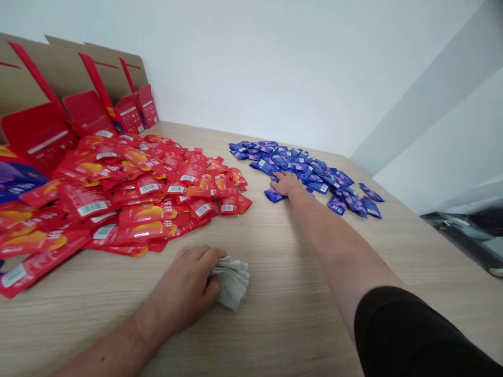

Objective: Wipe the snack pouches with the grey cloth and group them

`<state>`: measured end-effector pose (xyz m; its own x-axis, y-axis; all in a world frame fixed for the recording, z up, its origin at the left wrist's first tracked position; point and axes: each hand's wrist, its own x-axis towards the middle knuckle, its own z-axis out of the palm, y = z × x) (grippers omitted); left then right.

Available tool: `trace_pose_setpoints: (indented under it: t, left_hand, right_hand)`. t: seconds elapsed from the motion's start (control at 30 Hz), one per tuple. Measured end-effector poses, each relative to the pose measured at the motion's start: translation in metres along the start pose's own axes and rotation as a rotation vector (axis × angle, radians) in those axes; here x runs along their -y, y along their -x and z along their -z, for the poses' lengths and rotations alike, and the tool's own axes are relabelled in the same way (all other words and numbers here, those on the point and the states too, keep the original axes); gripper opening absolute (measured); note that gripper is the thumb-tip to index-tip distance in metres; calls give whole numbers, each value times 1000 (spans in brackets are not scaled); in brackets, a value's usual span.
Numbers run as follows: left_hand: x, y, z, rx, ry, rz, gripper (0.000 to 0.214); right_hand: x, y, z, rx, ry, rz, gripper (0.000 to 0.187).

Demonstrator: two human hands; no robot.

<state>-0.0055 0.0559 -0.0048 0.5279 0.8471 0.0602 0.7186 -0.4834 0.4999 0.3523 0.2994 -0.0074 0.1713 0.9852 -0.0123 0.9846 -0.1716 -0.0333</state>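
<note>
A folded pale grey cloth (232,283) is pinched between the thumb and fingers of my left hand (192,280), which rests low over the table in front of me. Farther off, my right arm stretches out to a spread heap of small blue-purple packets (306,163). My right hand (288,183) lies on the near left edge of that heap, palm down, with its fingers apart and touching packets. One blue packet (274,196) lies just under and in front of it. Whatever is beneath the palm is hidden.
A large pile of red packets (145,186) with orange pictures and barcodes covers the left side of the light wood table (271,246). Open red cardboard boxes (88,112) stand behind it along the white wall (251,68). A dark object (459,235) is beyond the right edge.
</note>
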Motion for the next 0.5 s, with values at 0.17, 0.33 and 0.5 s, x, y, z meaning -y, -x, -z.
trace_pose_setpoints:
  t: [0.17,0.33,0.5]
  left_hand:
    - [-1,-2,1,-12,-27,-22,43]
    - [-1,-4,1,-24,-52,-39,42]
    - [-3,-4,3,-33,-67,-63,42]
  right_hand:
    - [-4,49,-4,-23,-1,27,66]
    - [-7,101,-5,-43,-7,64,65]
    - [-6,159,-3,-63,-13,93,64]
